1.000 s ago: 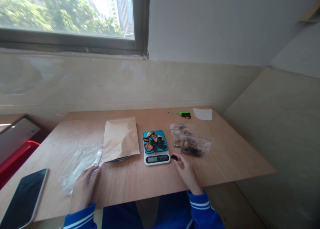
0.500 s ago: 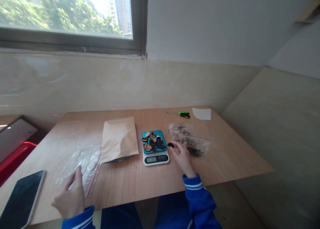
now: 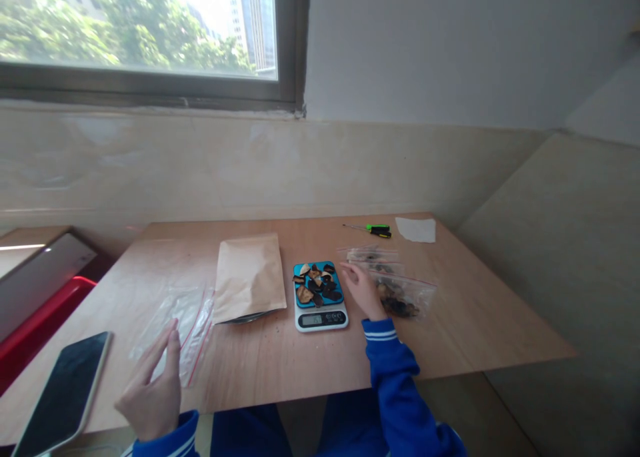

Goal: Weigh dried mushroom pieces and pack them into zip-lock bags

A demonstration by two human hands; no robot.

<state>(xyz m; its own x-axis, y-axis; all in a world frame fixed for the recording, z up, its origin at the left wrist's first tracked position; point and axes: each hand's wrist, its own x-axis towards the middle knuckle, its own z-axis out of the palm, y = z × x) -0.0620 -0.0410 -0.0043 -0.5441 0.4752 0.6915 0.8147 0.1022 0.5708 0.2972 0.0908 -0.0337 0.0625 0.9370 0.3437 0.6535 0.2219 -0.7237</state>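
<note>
Right hand (image 3: 361, 289) now up at the scale (image 3: 321, 296), grip loosened, the dark slice held a moment ago apparently dropped among the dried slices (image 3: 316, 285) on its blue pan. Left hand (image 3: 153, 385) lifted off the empty clear bags (image 3: 177, 320), fingers spread, holding nothing, above the bench (image 3: 280, 364).

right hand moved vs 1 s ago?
Yes. The right hand went from the table in front of the scale up along its right side, away from the person, toward the blue platform.

Daylight from window (image 3: 140, 30); soft focus, edges warped.
</note>
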